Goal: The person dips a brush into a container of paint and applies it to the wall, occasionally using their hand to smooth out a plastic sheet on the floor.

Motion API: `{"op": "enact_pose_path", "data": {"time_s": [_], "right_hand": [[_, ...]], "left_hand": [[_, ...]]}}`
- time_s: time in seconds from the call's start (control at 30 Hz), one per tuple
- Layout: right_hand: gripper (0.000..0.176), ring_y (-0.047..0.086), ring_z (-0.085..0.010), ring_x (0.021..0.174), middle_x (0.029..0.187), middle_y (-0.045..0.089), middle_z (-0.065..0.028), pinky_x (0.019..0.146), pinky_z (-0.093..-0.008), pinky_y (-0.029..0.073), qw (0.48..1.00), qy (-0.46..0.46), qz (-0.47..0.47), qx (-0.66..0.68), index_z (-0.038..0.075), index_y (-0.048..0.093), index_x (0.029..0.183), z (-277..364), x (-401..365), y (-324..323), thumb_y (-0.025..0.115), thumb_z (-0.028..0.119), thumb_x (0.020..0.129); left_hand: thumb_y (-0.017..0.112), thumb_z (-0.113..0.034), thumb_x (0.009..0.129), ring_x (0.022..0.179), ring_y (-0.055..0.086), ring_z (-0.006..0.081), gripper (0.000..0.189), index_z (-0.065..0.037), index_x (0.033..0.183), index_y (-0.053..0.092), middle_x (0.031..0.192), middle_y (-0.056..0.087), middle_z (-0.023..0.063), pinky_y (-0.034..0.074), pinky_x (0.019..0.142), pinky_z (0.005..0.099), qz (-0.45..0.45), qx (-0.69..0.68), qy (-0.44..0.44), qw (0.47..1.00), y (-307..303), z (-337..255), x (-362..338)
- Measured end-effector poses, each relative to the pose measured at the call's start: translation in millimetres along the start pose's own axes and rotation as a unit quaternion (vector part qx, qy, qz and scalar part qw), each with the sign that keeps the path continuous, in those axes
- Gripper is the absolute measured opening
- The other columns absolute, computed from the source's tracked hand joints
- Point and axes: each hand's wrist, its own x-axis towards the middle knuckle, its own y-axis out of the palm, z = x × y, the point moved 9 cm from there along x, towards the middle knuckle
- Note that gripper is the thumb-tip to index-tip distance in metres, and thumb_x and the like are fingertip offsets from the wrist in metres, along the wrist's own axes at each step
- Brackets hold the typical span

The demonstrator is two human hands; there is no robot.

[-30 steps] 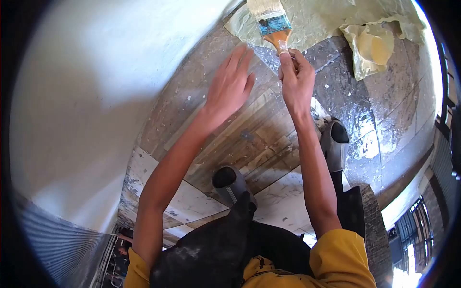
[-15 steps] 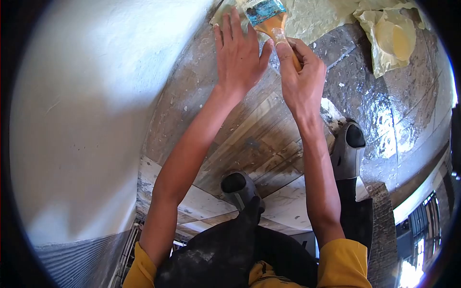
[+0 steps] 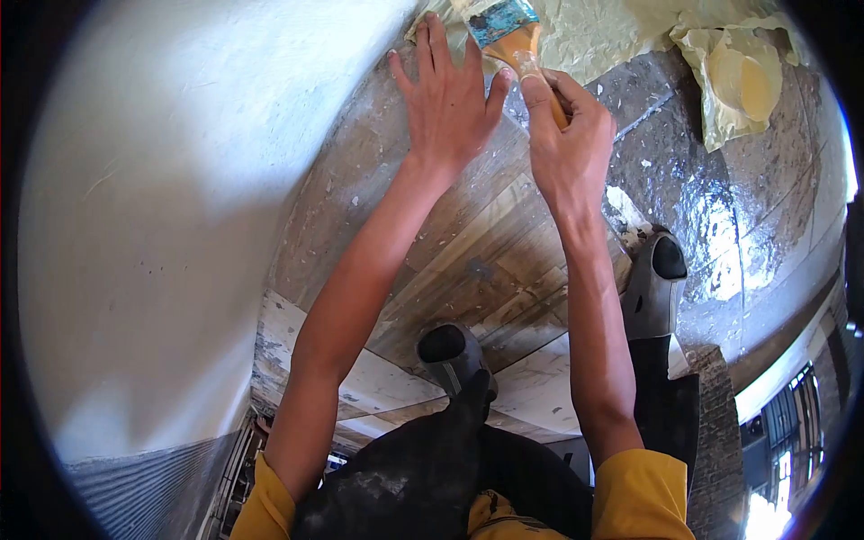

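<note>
My right hand (image 3: 576, 139) is closed round the orange wooden handle of a wide paintbrush (image 3: 513, 45). Its ferrule is smeared with blue and dark paint, and the bristles run to the top edge of the view. Beside it, my left hand (image 3: 450, 103) lies with fingers spread at the edge of a pale yellowish sheet (image 3: 598, 36), close to the foot of the wall. The left thumb points toward the brush handle. The sheet looks crumpled and wet, spread on the floor under the bristles.
A white wall (image 3: 180, 180) rises on the left. At the upper right a round cream-coloured container (image 3: 745, 81) sits on a crumpled piece of the sheet. The tile floor (image 3: 477, 270) is spattered white, with a wet shiny patch (image 3: 720, 234) on the right. My grey shoes (image 3: 661, 279) stand below my hands.
The left hand's fingers have spread a little wider, with the outer finger shifted left. The brush and right hand have hardly moved. The whole view has shifted slightly.
</note>
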Motion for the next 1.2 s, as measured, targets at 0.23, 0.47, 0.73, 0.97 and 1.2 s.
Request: {"op": "enact_pose_path", "data": {"time_s": [0.23,0.47,0.73,0.97,1.2], "right_hand": [[0.027,0.05,-0.0174,0.052,0.06,0.058,-0.0167,0.055,-0.0356,0.044,0.999,-0.023,-0.036,-0.009,-0.006,0.07,0.097,2.2,8.2,-13.3,0.062,0.02,0.096],[0.03,0.041,-0.009,0.057,0.06,0.049,-0.003,0.051,-0.0304,0.034,0.994,0.013,-0.085,0.074,-0.004,0.071,0.102,-22.7,5.3,-37.2,0.063,0.024,0.098],[0.028,0.043,-0.0107,0.057,0.061,0.053,-0.0062,0.054,-0.031,0.038,0.997,0.007,-0.065,0.051,-0.004,0.071,0.103,-7.2,18.0,-37.0,0.063,0.022,0.098],[0.026,0.043,-0.0167,0.054,0.059,0.052,-0.0142,0.055,-0.036,0.041,0.998,0.01,-0.052,0.019,-0.004,0.07,0.099,1.3,26.1,-26.6,0.063,0.02,0.094],[0.028,0.044,-0.0173,0.053,0.058,0.052,-0.0156,0.055,-0.0369,0.042,1.0,0.018,-0.017,0.01,-0.007,0.07,0.095,9.8,21.9,-18.7,0.063,0.02,0.094]], "left_hand": [[0.05,-0.046,0.1,0.144,0.032,0.0422,0.062,-0.002,0.144,0.048,0.153,0.034,0.0318,0.023,0.107,0.0714,-0.029,-0.002,-0.014,0.999,-4.8,2.9,3.4],[0.049,-0.047,0.102,0.141,0.037,0.0433,0.063,-0.004,0.147,0.045,0.151,0.039,0.0298,0.023,0.112,0.064,-0.024,-0.112,0.02,0.993,-12.3,-12.2,22.2],[0.059,-0.028,0.094,0.141,0.035,0.0502,0.071,0.016,0.144,0.035,0.151,0.034,0.037,0.025,0.117,0.0622,-0.057,-0.075,0.106,0.99,-4.4,-32.0,67.4],[0.062,-0.025,0.089,0.139,0.034,0.0562,0.045,0.017,0.106,0.065,0.148,0.033,0.0437,0.029,0.114,0.0643,-0.067,-0.069,0.112,0.989,-7.1,-35.5,66.3],[0.058,-0.035,0.095,0.138,0.038,0.0477,0.044,0.004,0.112,0.065,0.142,0.043,0.0365,0.027,0.114,0.0642,-0.044,0.052,0.103,0.992,29.7,-30.7,59.7]]}}
